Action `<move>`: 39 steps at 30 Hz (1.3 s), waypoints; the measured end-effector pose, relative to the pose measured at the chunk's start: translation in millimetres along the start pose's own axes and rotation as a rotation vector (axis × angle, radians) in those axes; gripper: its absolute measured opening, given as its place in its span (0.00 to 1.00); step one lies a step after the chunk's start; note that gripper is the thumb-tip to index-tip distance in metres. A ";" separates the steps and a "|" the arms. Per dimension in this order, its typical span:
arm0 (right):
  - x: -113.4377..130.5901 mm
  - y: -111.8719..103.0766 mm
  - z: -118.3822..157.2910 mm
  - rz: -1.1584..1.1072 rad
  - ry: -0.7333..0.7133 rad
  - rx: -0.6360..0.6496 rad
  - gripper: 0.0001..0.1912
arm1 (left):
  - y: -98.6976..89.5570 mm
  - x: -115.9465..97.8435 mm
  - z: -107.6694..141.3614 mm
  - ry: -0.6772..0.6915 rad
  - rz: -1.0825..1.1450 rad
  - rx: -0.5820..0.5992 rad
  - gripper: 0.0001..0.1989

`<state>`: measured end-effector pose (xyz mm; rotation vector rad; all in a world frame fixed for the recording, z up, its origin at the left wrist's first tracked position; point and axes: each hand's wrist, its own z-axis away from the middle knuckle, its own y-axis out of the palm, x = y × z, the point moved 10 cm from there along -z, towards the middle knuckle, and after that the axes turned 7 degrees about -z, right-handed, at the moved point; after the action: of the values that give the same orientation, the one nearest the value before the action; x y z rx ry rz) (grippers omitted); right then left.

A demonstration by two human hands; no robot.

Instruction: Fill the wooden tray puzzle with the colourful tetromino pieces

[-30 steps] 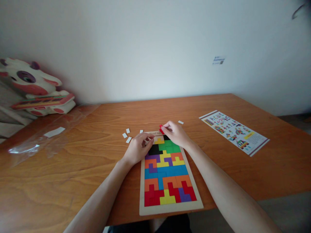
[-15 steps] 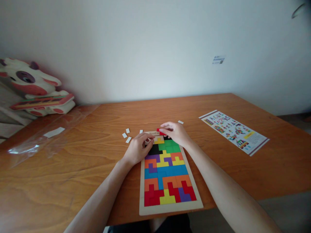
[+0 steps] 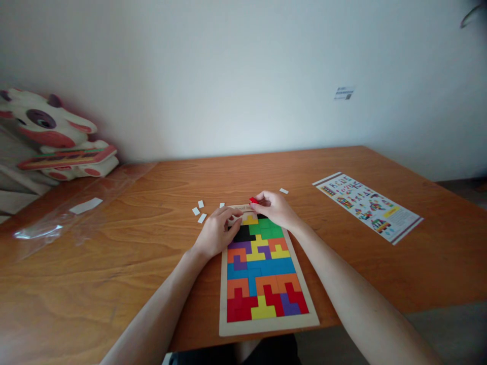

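Head view: I see red block [image 3: 253,201] newly turned, pinched in right hand [image 3: 276,208] at twelve o'clock rim of board [image 3: 266,324], so still unseated. Left hand [image 3: 215,230] at eleven o'clock, fingers loosely curled; can't tell whether holding anything.

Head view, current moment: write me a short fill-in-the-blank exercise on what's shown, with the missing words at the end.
1. The right hand holds a small puzzle piece coloured ____.
2. The long band across the middle of the puzzle board is ____.
3. The printed sheet lies to the ____ of the puzzle board.
4. The animal toy is shaped like a ____.
Missing words: red; blue; right; cow.
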<state>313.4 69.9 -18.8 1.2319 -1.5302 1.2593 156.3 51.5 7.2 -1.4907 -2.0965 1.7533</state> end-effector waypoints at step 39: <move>16.2 -0.7 3.6 0.123 -0.013 -0.044 0.13 | -7.8 48.8 -0.7 -0.260 0.112 -0.058 0.18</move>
<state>310.5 63.2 -3.9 1.1349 -1.6552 1.2913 125.4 85.0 -11.9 -1.4933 -2.2387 2.0433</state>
